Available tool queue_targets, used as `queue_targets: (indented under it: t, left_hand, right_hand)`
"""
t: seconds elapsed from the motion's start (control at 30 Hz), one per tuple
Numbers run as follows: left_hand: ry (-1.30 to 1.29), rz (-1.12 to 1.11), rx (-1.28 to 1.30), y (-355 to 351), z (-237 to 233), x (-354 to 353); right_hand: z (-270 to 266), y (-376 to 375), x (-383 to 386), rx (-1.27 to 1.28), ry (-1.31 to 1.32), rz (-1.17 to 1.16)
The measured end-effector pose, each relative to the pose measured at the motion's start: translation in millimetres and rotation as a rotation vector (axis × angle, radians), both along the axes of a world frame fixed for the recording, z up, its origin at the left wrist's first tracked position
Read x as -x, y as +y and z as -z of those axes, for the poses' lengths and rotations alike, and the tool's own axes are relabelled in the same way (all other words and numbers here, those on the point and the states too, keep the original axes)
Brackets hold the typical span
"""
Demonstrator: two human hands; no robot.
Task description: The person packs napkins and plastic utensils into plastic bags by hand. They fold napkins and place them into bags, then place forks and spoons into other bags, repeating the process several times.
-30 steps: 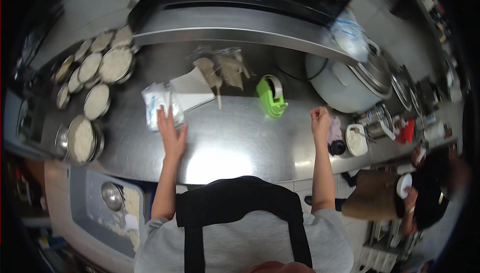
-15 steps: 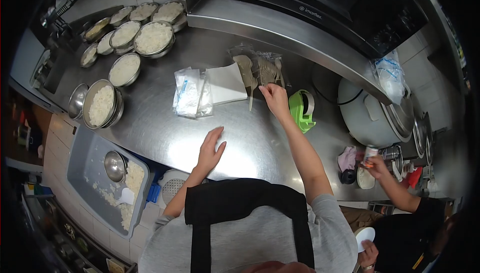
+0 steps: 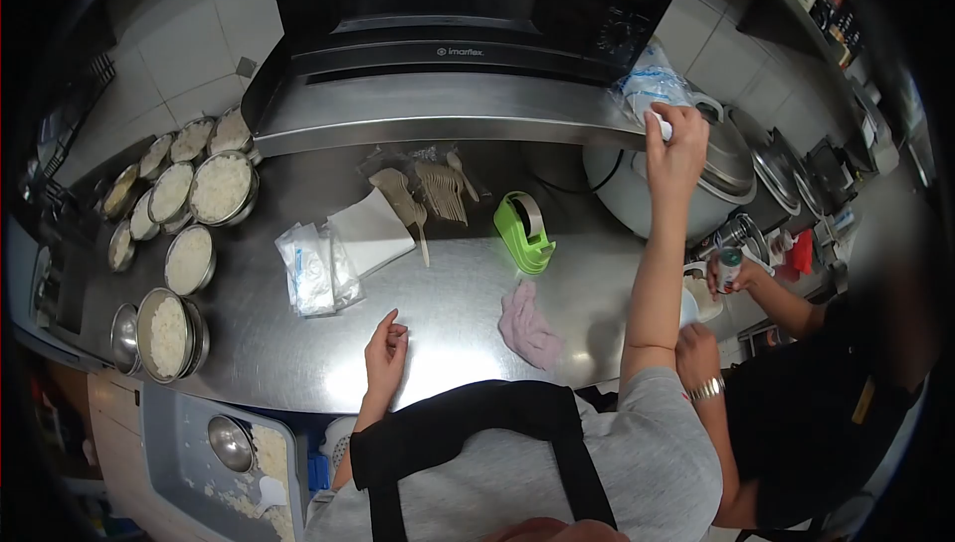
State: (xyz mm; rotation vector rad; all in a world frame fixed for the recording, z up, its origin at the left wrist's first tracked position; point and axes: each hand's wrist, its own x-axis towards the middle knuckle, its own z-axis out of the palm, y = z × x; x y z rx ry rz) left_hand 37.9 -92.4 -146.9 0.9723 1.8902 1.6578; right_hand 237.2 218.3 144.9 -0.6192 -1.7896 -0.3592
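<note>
Down on counter (image 3: pixel 458 288), left hand (image 3: pixel 386 351) lay palm-down, fingers loosely curled. Right arm stretched up past rice cooker (image 3: pixel 627 189), right hand (image 3: pixel 676 149) pinching plastic bag (image 3: pixel 649 85) at shelf edge. Half second before, it was at spoon packet (image 3: pixel 430 189); pink cloth (image 3: pixel 527 328) since appeared on counter.

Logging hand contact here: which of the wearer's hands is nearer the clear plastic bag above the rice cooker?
Right. The right hand is up at the lower edge of the plastic bag; the left hand rests low on the steel counter, far off to its left.
</note>
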Motion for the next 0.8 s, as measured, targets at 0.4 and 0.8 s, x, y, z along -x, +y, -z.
queue_targets:
  t: [0.4,0.8]
  left_hand:
    - [0.399,0.340,-0.188,48,-91,-15]
    - [1.341,0.476,-0.590,230,-268,-81]
  right_hand:
    - [-5,48,-31,0.249,-0.205,0.290]
    - [-47,34,-37,0.279,-0.336,0.139]
